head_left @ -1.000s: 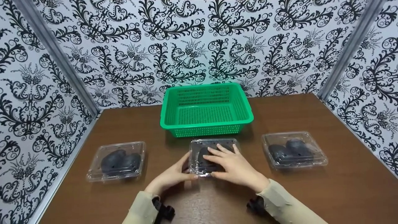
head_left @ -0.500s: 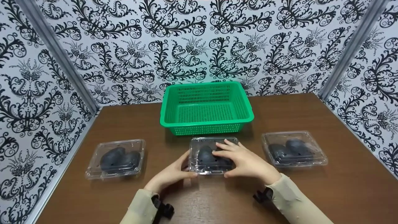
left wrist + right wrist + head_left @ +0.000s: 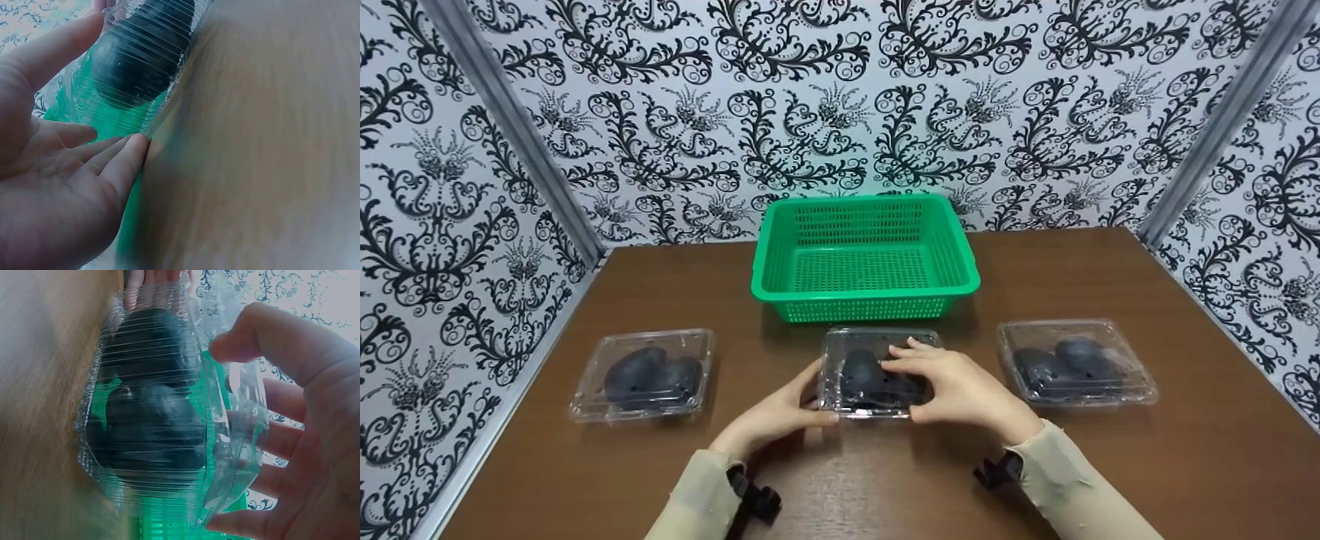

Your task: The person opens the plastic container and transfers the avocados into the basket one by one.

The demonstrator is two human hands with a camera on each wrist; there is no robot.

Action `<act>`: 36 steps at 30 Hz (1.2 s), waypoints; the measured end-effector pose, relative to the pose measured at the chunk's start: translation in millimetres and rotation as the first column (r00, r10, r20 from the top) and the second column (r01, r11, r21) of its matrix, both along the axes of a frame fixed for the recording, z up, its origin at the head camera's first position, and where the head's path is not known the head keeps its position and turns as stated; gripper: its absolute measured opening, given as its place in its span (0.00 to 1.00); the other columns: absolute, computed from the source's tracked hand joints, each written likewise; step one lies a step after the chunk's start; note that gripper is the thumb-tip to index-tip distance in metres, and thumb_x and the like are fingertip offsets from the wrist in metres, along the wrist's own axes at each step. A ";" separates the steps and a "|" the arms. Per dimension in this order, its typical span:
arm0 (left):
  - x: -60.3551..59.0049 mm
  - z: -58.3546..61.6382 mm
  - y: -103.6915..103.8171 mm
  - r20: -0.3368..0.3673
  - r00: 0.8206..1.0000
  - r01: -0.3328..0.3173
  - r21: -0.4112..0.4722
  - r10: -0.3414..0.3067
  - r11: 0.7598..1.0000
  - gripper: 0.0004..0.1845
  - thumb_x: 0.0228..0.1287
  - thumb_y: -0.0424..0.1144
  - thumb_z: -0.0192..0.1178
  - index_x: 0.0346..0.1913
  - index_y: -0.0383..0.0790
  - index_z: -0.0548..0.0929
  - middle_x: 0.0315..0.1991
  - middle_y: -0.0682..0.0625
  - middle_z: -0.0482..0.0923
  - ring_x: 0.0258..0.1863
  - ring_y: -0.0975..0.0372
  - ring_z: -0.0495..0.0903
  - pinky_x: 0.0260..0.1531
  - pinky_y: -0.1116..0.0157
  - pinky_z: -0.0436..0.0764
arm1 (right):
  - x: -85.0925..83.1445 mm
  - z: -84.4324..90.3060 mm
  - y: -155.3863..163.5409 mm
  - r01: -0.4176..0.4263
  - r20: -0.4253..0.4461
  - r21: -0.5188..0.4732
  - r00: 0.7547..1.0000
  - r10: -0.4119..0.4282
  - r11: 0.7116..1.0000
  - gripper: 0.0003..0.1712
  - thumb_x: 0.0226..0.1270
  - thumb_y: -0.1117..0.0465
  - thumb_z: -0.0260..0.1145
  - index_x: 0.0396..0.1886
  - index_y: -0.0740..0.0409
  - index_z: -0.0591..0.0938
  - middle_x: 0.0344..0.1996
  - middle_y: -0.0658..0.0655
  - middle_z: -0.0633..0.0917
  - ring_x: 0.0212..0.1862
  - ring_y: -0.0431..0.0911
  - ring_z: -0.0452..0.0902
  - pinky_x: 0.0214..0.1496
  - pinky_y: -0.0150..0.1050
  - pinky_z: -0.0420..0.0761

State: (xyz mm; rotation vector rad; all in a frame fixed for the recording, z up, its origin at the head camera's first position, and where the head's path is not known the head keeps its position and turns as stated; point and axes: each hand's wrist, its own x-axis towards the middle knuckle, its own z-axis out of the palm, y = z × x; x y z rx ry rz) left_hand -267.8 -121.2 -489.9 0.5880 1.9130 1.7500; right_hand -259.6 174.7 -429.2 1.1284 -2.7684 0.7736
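A clear plastic clamshell box (image 3: 877,375) sits on the table in front of the green basket, its lid down over the base. Inside are dark, oval fruits (image 3: 861,373) that look like avocados. My left hand (image 3: 780,416) lies at the box's left side, thumb by the front corner; in the left wrist view the fingers (image 3: 121,160) are nearly straight against its lower edge. Above the right part of the lid, my right hand (image 3: 964,390) has its fingers spread, thumb at the front edge. The right wrist view shows that thumb (image 3: 233,346) bent near the lid's rim.
Two similar clamshell boxes with dark fruits stand on either side, a left box (image 3: 649,375) and a right box (image 3: 1076,364). Behind the middle box is a green slatted basket (image 3: 866,307) with nothing in it. Patterned walls (image 3: 840,112) enclose the brown table (image 3: 847,480).
My right hand has slid right across the lid, uncovering more of the fruits. The left hand stays at the box's left side. The head view has shifted slightly.
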 end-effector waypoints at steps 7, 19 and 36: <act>-0.1 -0.4 -0.8 -0.002 1.000 -0.004 -0.030 0.003 1.000 0.53 0.57 0.38 0.70 0.77 0.45 0.45 0.73 0.40 0.55 0.69 0.54 0.60 0.68 0.58 0.61 | 2.0 1.5 -1.0 0.009 -0.026 0.008 1.000 -0.008 1.000 0.36 0.47 0.50 0.75 0.59 0.50 0.81 0.63 0.54 0.75 0.67 0.54 0.66 0.65 0.54 0.69; 1.6 4.0 -1.1 -0.014 1.000 0.016 -0.031 -0.016 0.999 0.53 0.58 0.36 0.69 0.77 0.40 0.42 0.74 0.36 0.51 0.72 0.50 0.55 0.67 0.60 0.62 | 4.7 6.0 -0.9 0.036 -0.046 0.025 0.998 -0.035 0.999 0.35 0.45 0.53 0.73 0.59 0.49 0.81 0.61 0.55 0.77 0.65 0.54 0.69 0.64 0.54 0.71; 2.2 5.2 -2.4 -0.041 0.999 0.021 -0.035 -0.023 0.999 0.53 0.57 0.34 0.70 0.77 0.39 0.44 0.75 0.39 0.49 0.72 0.51 0.55 0.68 0.60 0.62 | 4.5 21.2 12.2 0.048 0.025 -0.135 0.999 -0.045 0.990 0.31 0.45 0.60 0.70 0.56 0.49 0.83 0.57 0.52 0.80 0.62 0.53 0.73 0.63 0.52 0.72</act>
